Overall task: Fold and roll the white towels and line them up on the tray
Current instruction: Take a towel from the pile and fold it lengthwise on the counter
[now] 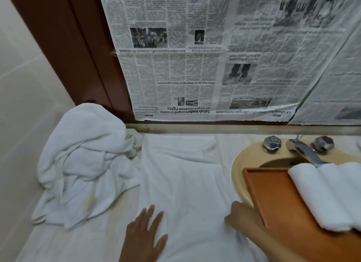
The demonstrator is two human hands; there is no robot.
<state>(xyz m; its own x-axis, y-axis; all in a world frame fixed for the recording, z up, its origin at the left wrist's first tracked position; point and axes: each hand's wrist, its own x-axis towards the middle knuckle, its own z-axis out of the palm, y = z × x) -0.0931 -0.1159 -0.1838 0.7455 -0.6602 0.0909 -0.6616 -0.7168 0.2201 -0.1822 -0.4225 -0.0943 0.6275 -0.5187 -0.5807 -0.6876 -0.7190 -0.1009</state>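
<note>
the flat towel (181, 183) lies on the worktop, its long axis running away toward the wall and its near end at both hands. the left hand (145, 236) presses it, fingers straight and spread. the right hand (244, 220), at the towel's edge beside the tray (273, 193), is blurred, so i cannot tell its grip.

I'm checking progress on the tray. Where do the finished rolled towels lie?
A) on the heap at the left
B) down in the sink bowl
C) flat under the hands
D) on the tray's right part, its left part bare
D: the rolled towels lie side by side on the right of the tray, whose left part shows bare wood.
</note>
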